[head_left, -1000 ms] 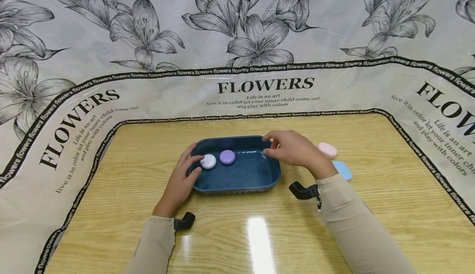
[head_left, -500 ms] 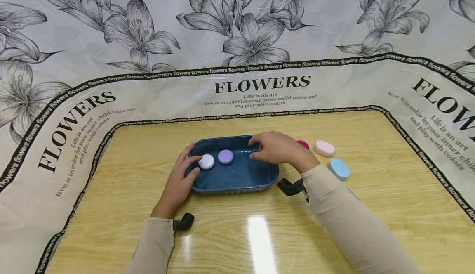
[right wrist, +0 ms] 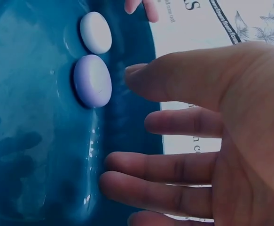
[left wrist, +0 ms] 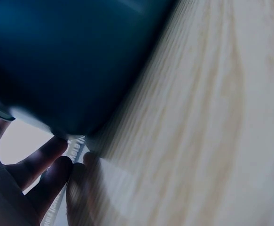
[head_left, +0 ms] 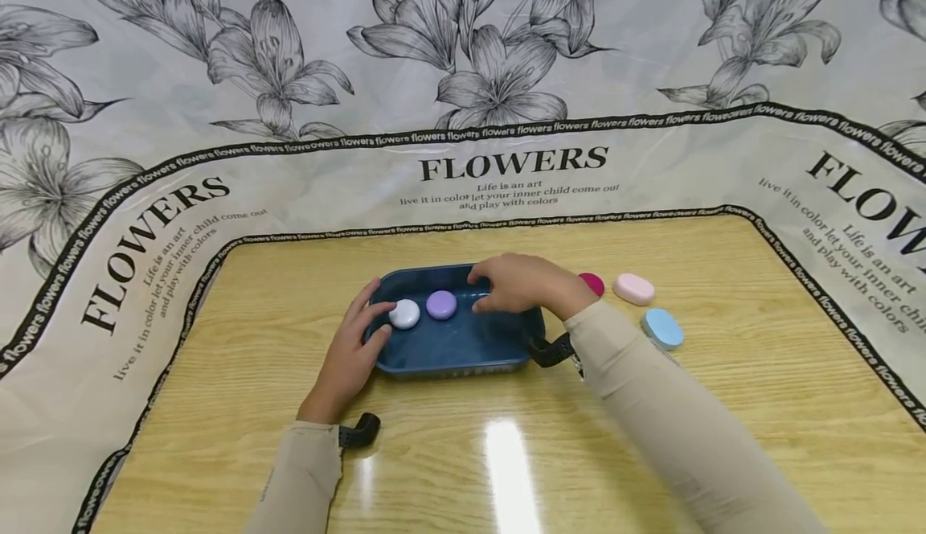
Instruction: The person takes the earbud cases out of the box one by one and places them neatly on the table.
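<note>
A dark blue rectangular dish [head_left: 448, 357] with rounded corners sits on the table. Inside it, near the left end, lie a smooth round white piece [head_left: 404, 314] and a purple one [head_left: 441, 305], side by side. My left hand [head_left: 350, 349] holds the dish's left end, a finger and the thumb reaching over the rim beside the white piece. In the left wrist view its other fingers [left wrist: 47, 160] lie along the outer wall [left wrist: 75, 70]. My right hand [head_left: 524, 283] hovers over the right half of the dish, palm sideways, thumb and fingers apart, nothing between them; the purple piece [right wrist: 92, 81] is just ahead.
Right of the dish, on the wooden table [head_left: 289, 277], lie a magenta piece [head_left: 592, 284] partly behind the right wrist, a pink oval piece [head_left: 633, 289] and a light blue one [head_left: 662, 328]. A flower-printed cloth [head_left: 506, 188] borders the table's back and sides.
My right hand has moved left, from the dish's right end to farther over its inside. The magenta piece, hidden before, has come into view behind it. My left hand has stayed put.
</note>
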A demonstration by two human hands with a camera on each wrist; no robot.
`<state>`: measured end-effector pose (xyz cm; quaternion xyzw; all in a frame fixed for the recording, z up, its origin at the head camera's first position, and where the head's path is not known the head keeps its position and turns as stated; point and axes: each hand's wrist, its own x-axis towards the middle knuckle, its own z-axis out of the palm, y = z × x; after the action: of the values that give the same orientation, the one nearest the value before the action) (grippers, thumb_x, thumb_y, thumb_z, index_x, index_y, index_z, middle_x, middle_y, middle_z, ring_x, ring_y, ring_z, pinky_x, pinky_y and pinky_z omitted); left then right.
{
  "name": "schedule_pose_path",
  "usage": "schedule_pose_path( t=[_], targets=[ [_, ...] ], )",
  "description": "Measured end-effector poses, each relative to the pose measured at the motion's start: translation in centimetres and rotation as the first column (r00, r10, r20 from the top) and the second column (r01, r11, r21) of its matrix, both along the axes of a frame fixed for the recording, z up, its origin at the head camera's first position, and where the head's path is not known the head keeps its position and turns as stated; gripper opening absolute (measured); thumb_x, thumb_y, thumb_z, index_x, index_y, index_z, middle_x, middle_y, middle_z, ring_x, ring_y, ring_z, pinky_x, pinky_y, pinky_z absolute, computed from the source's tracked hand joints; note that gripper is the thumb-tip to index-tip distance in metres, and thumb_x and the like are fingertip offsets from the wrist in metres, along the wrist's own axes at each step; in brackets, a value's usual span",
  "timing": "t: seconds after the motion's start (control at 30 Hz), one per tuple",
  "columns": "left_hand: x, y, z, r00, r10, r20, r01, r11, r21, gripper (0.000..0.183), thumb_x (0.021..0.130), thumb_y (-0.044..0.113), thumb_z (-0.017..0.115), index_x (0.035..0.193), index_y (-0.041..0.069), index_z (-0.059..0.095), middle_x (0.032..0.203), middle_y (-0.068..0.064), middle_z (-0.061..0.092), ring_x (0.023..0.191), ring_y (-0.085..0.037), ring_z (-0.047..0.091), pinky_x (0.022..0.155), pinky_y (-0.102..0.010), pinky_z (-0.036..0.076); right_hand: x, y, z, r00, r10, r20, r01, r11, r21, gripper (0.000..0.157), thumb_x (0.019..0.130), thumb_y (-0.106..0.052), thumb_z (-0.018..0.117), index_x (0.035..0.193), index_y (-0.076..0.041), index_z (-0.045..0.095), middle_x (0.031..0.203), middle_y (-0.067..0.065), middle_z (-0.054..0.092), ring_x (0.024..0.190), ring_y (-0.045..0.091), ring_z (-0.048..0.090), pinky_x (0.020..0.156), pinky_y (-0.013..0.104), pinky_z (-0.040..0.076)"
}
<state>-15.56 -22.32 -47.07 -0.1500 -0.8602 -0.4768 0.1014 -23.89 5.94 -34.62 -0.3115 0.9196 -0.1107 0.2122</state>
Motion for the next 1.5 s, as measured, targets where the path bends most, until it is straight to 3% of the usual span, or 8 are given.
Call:
schedule_pose_path(
  t=[0.13, 0.23, 0.9, 1.2, 1.5],
  targets=[
    [-0.2, 0.0, 0.0, 1.000, -0.005, -0.010, 0.005, 1.000, -0.004, 0.032, 0.102, 0.013, 0.055, 0.133, 0.010, 0.063, 0.164, 0.000, 0.025, 0.151, -0.023, 0.020, 0.114, -0.058, 0.024, -0.6, -0.7, 0.0, 0.999, 0.032, -0.004, -0.032, 0.999, 0.018, 0.054, 0.094, -0.035, 0.070, 0.139, -0.007, 0.059, 0.139, 0.010, 0.058, 0.120, 0.025, 0.057, 0.104, 0.046, 0.043],
    [-0.2, -0.1, 0.0, 1.000, -0.007, -0.011, 0.007, 1.000, -0.001, 0.032, 0.101, 0.012, 0.056, 0.132, 0.010, 0.063, 0.164, -0.001, 0.025, 0.151, -0.022, 0.020, 0.114, -0.058, 0.024, -0.9, -1.3, -0.2, 0.998, 0.056, -0.006, -0.056, 0.998, 0.033, 0.054, 0.094, -0.034, 0.070, 0.139, -0.007, 0.059, 0.140, 0.011, 0.058, 0.127, 0.027, 0.054, 0.106, 0.045, 0.041],
    [0.0, -0.2, 0.0, 1.000, 0.001, 0.012, -0.001, 1.000, 0.009, 0.032, 0.101, 0.011, 0.056, 0.132, 0.012, 0.063, 0.164, -0.002, 0.025, 0.150, -0.022, 0.020, 0.114, -0.058, 0.024, -1.0, -5.0, -1.2, 0.998, 0.059, -0.016, -0.058, 0.996, 0.072, 0.058, 0.093, -0.035, 0.069, 0.145, -0.014, 0.055, 0.144, 0.006, 0.055, 0.131, 0.026, 0.051, 0.106, 0.045, 0.040],
    [0.0, 0.0, 0.0, 1.000, -0.006, 0.007, 0.006, 1.000, 0.011, 0.032, 0.100, 0.012, 0.056, 0.132, 0.012, 0.063, 0.164, 0.003, 0.025, 0.150, -0.021, 0.021, 0.115, -0.057, 0.024, -0.9, -5.8, -2.0, 0.997, 0.041, -0.064, -0.034, 0.993, 0.116, 0.058, 0.092, -0.038, 0.069, 0.146, -0.021, 0.054, 0.141, 0.006, 0.058, 0.126, 0.027, 0.055, 0.102, 0.050, 0.043],
    [0.0, -0.1, 0.1, 1.000, -0.001, 0.001, 0.001, 1.000, 0.012, 0.032, 0.100, 0.011, 0.057, 0.131, 0.011, 0.064, 0.164, 0.001, 0.026, 0.150, -0.022, 0.022, 0.115, -0.057, 0.024, -1.2, -6.4, -2.8, 0.995, 0.042, -0.087, -0.029, 0.989, 0.145, 0.056, 0.091, -0.037, 0.070, 0.143, -0.021, 0.057, 0.135, 0.006, 0.061, 0.118, 0.025, 0.059, 0.099, 0.047, 0.046]
  ],
)
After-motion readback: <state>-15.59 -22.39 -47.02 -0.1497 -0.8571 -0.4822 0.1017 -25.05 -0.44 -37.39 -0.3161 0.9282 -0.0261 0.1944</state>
